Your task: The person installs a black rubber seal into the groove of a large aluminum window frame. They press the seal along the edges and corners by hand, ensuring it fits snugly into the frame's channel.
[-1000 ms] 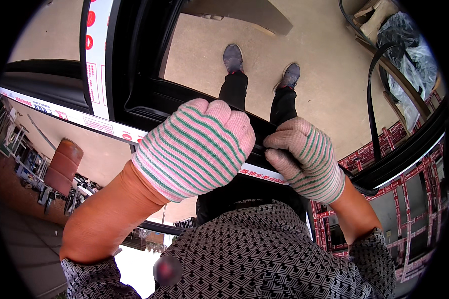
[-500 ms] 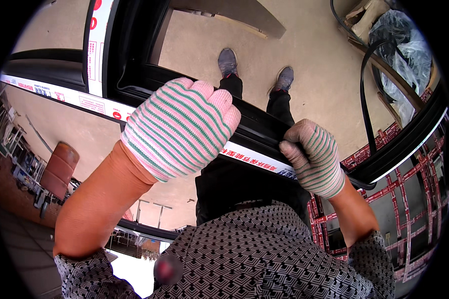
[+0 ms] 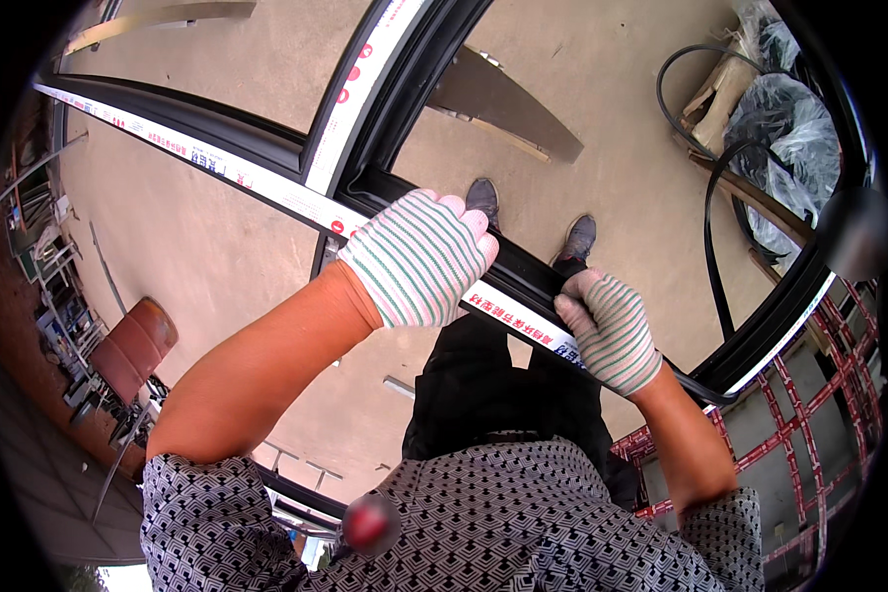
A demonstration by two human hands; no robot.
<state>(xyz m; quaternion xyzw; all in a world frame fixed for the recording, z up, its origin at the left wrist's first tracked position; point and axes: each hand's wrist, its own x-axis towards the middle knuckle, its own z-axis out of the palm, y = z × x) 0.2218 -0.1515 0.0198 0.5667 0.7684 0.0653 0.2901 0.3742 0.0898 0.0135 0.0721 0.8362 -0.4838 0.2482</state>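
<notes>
A black window frame with white printed protective film along its edge lies across in front of me. My left hand, in a striped knit glove, is closed over the near bar just right of a cross-joint. The fingertips curl over the far side and are hidden. My right hand, gloved alike, grips the same bar further right, thumb and fingers folded at its inner edge. A loose black rubber strip loops up inside the frame beyond the right hand. Whether either hand also presses some strip cannot be made out.
Clear plastic wrapping and wooden pieces lie on the floor at the far right. A curved flat grey piece lies beyond the bar. Red-wrapped lattice bars are at right. A brown chair stands at left among clutter.
My view has shifted and drawn back, so more of the frame's left side and far bars shows. Both hands keep nearly the same places on the bar.
</notes>
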